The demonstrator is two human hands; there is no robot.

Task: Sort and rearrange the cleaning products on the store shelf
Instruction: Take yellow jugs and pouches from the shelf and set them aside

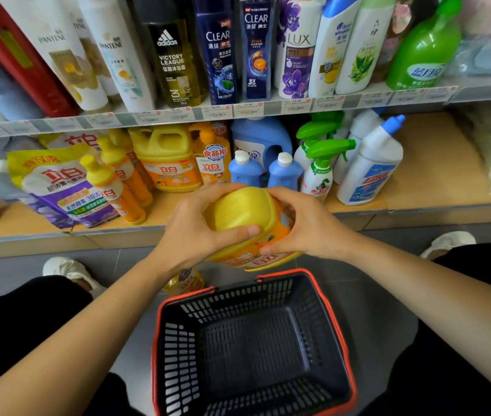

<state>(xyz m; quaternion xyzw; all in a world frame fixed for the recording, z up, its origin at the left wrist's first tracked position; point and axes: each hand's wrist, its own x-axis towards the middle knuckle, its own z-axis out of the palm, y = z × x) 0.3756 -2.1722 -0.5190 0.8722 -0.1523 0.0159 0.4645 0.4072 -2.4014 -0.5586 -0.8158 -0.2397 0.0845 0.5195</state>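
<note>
Both hands are on the same thing here. The left hand (pixel 196 232) wraps the near side of a yellow detergent jug (pixel 244 214) with the thumb across its front. The right hand (pixel 307 223) cups the other side, fingers curled round it. So neither hand is free, both are gripping that jug. It's tipped over with its top end pointing at the shelving, held in the air mid-frame, just in front of the lower shelf (pixel 436 163) and above the far rim of the basket.

That shopping basket (pixel 178 349) sits on the floor in the lower middle of the frame, black mesh with a red rim. Nothing shows inside it, just the mesh bottom. Behind its far left corner there's something yellow (pixel 184 282) on the floor. It's probably a small bottle, but the arm and basket hide most of it, so I can't say for sure.

On the lower shelf a matching jug (pixel 166 157) stands left of centre, with orange squeeze bottles (pixel 115 187) and a leaning refill pouch (pixel 58 187) further left. Two small blue bottles (pixel 245 172) stand dead centre. Green sprayers (pixel 322 163) and white angled-neck bottles (pixel 370 166) are to the right, then bare board.

My read: the sorting is well along, since like mostly sits with like and the basket holds nothing. What's left looks like parking this jug beside its twin, plus dealing with that thing on the floor.
</note>
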